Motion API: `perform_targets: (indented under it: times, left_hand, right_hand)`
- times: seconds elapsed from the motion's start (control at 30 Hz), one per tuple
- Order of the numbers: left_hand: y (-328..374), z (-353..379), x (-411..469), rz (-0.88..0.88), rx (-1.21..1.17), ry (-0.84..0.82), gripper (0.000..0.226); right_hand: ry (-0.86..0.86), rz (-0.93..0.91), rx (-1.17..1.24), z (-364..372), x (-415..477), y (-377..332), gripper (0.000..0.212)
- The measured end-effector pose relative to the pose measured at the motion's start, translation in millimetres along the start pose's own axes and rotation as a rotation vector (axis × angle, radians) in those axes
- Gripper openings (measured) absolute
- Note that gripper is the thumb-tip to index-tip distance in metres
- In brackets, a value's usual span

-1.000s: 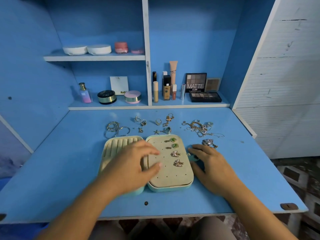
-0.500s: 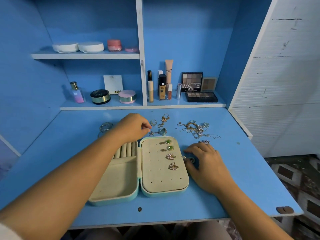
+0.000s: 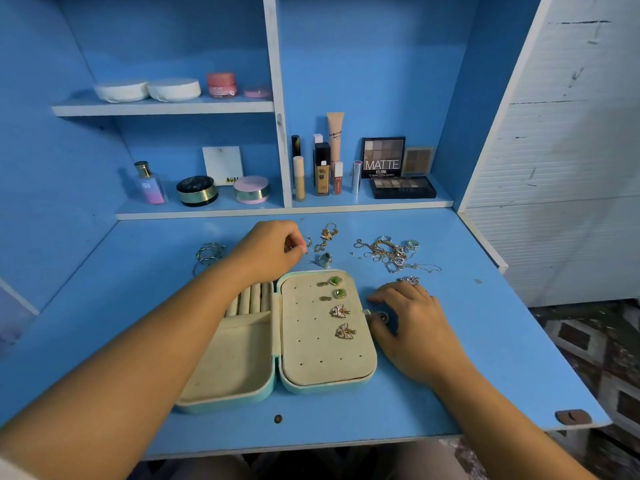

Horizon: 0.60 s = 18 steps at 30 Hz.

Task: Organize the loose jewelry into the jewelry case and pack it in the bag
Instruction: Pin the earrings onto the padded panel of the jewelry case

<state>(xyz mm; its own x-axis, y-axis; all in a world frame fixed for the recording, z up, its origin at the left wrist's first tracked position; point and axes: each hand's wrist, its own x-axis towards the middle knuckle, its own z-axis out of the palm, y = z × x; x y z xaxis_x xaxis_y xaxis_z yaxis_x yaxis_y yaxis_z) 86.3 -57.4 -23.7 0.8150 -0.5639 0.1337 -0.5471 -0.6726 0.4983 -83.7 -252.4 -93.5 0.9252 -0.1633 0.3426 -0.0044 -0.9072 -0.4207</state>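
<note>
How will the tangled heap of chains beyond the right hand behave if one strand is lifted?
The tangled chains look thin and limp, so they would probably hang floppy and feel light. The strands cross one another and rings lie among them, so one pulled strand would likely drag the whole heap.

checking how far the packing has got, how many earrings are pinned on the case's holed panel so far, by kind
On the holed panel of the jewelry case:
green stone earrings: 2
butterfly earrings: 2
total: 4
</note>
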Motion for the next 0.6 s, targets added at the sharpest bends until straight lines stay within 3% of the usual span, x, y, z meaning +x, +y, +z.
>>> perform_targets:
  times: [0.17, 0.4, 0.6]
  left_hand:
    - [22.5, -5.1, -39.5, 0.065, -0.122, 0.047, 0.013]
    - [36.6, -1.3, -85.6, 0.066, -0.206, -0.032, 0.013]
    - [49.9, 13.1, -112.3, 0.182, -0.173, -0.100, 0.007]
  right_hand:
    - [0.001, -0.006, -0.001, 0.6, 0.1, 0.6, 0.028]
    - [0.020, -0.019, 0.010, 1.2, -1.1, 0.8, 0.025]
    - [0.017, -0.023, 0.017, 0.2, -1.9, 0.8, 0.024]
